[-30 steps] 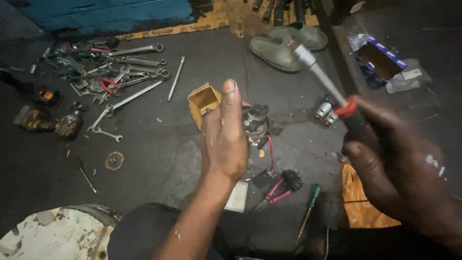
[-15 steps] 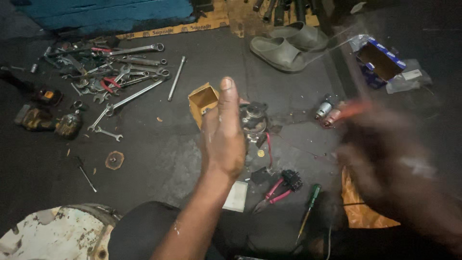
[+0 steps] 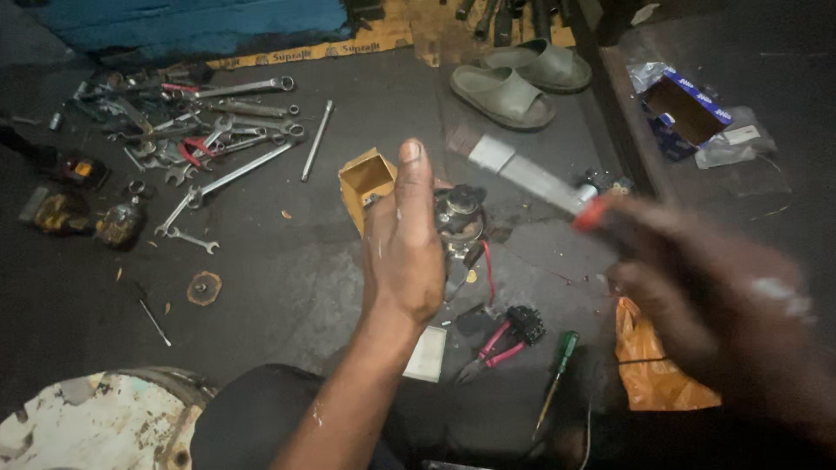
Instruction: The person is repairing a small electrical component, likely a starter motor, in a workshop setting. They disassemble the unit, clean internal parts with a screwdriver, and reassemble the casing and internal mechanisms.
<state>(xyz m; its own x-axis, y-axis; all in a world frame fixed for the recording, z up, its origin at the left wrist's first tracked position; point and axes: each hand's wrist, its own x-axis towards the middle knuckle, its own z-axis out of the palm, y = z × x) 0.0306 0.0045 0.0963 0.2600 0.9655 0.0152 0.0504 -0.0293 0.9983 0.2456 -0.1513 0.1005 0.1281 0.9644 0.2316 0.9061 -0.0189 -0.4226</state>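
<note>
Spanners lie scattered far left, green sandals beyond, pink pliers near; the left hand steadies a small metal part beside a yellow box, fingers extended, hiding its left side; the blurred right hand grips a red-handled tool just right of the part.

Dark floor, scattered wrenches, green sandals, pliers, screwdriver
</note>
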